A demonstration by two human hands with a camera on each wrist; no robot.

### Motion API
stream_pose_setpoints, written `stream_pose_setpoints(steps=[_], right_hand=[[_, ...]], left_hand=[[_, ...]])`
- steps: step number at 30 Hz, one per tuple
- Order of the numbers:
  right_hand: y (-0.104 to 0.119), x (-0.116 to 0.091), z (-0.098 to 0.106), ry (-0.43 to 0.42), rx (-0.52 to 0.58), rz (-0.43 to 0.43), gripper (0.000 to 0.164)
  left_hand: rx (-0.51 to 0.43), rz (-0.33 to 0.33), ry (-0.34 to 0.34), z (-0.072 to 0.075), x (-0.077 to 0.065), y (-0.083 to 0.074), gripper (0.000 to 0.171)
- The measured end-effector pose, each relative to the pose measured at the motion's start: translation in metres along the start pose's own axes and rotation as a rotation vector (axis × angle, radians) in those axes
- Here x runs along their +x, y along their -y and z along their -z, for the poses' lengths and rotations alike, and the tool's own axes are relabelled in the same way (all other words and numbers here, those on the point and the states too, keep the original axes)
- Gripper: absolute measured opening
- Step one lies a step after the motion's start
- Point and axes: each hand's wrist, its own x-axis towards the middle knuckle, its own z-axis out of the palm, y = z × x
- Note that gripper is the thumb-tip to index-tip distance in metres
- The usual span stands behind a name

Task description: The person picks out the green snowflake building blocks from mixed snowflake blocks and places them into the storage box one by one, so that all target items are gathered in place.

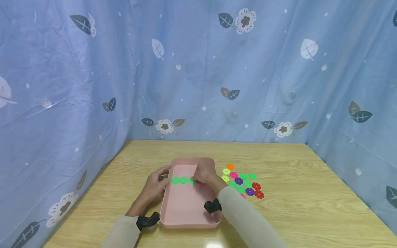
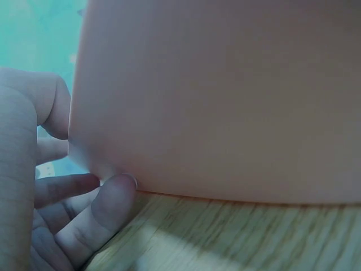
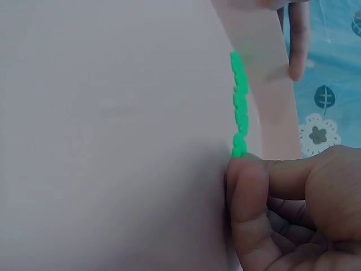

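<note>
A shallow pink tray [image 1: 186,210] lies on the table, with a row of green notched plastic discs [image 1: 183,180] across its floor. My right hand [image 1: 205,173] reaches into the tray and pinches the green disc [image 3: 239,145] at the right end of the row between thumb and forefinger. Its fingers cover part of that disc. My left hand [image 1: 155,184] is at the tray's left side. In the left wrist view, its slightly bent fingertips [image 2: 115,197] touch the tray's outer wall [image 2: 214,113] low down, close to the tabletop.
Several loose notched discs in green, purple [image 1: 250,191], red [image 1: 259,194], pink, yellow and orange [image 1: 230,166] lie right of the tray on the wooden table [image 1: 304,193]. Some are partly behind the right forearm. A blue patterned curtain [image 1: 198,69] surrounds the table's back and sides.
</note>
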Motion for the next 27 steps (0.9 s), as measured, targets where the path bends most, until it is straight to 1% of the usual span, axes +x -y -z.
stream_pose_setpoints(steps=[3,6,8,11,12,13,14,17,19,20,22,24,27], right_hand=[[-0.001,-0.001,0.005,0.033,0.053,-0.037,0.025],[0.0,-0.001,0.008,0.053,0.093,-0.031,0.027],[0.001,-0.001,0.011,0.056,0.056,0.0,0.03],[0.002,-0.002,0.018,0.074,0.038,0.029,0.03],[0.002,-0.002,0.021,0.082,0.039,0.031,0.03],[0.003,-0.003,0.025,0.088,0.035,0.032,0.033],[0.003,-0.003,0.029,0.101,0.051,0.027,0.035],[0.003,-0.006,0.044,0.133,0.08,0.017,0.035],[0.002,-0.007,0.053,0.141,0.081,0.01,0.033],[0.0,-0.007,0.058,0.145,0.082,0.007,0.03],[-0.004,-0.007,0.065,0.14,0.077,-0.009,0.022],[-0.009,-0.008,0.07,0.132,0.068,-0.022,0.016],[-0.017,-0.01,0.076,0.122,0.042,-0.033,0.013]], left_hand=[[-0.014,-0.016,0.018,-0.002,0.001,0.001,0.059],[-0.015,-0.027,0.023,-0.001,0.001,0.001,0.06],[-0.019,-0.026,0.022,0.001,0.001,0.0,0.061],[-0.02,-0.017,0.032,0.003,0.001,-0.001,0.062],[-0.021,-0.006,0.034,0.004,0.0,-0.002,0.062],[-0.026,-0.002,0.042,0.005,-0.002,-0.008,0.062],[-0.03,-0.001,0.044,0.005,-0.002,-0.009,0.062],[-0.038,0.001,0.047,0.004,-0.002,-0.01,0.063],[-0.038,-0.005,0.049,0.005,-0.002,-0.009,0.064],[-0.036,-0.007,0.045,0.004,0.0,-0.003,0.064],[-0.035,-0.01,0.045,0.005,0.0,-0.002,0.064],[-0.035,-0.011,0.037,0.005,-0.001,-0.001,0.065],[-0.034,-0.009,0.028,0.004,-0.002,0.0,0.065]])
